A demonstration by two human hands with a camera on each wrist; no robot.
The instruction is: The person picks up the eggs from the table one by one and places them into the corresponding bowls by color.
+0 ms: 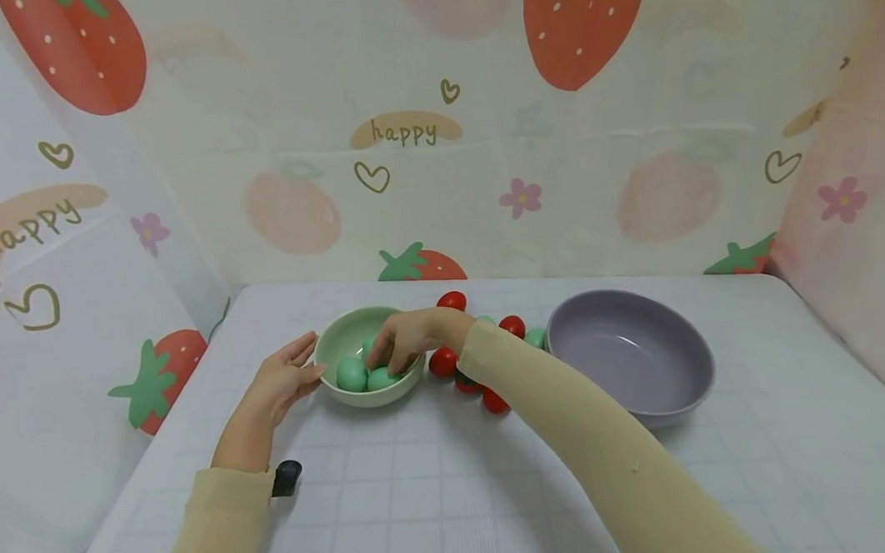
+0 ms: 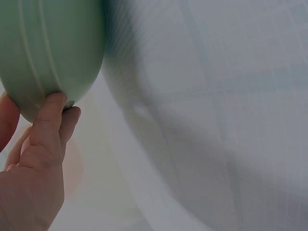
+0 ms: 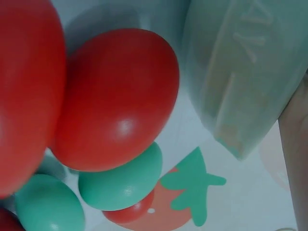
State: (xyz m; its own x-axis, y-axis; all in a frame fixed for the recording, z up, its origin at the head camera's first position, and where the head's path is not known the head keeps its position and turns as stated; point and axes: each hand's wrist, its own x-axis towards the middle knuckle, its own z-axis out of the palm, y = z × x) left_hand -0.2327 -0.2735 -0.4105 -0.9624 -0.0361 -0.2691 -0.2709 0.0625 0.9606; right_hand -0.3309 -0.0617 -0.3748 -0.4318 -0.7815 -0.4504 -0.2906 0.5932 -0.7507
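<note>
The green eggs (image 1: 352, 375) sit in the pale green bowl (image 1: 370, 400), on the left part of the table (image 1: 394, 496), at least two of them side by side near the front wall and part of another behind. The right hand (image 1: 408, 337) reaches over the rim with fingers bent down onto the eggs; whether it grips one or only touches it cannot be told. The left hand (image 1: 281, 383) holds the bowl's left edge, thumb at the rim and fingers, only slightly bent, set against the outer wall. Each egg looks smooth, with a faint sheen, and is probably light, hard and quick to roll — a grip across the widest part, thumb and fingertips on opposite sides, should suit it better than a pinch at a narrow end, which could slip. Pressing lightly ought to be enough, since the shell may be hollow. The bowl appears stiff and glossy, and could slide if pushed from one side — the hold at rim and wall looks like a sound place to steady it. To its right lie red eggs (image 1: 443, 362) and more green ones (image 1: 535, 338), close together; with such rounded sides, a nudge might set them rolling toward the grey-purple bowl (image 1: 635, 367) beside them.
</note>
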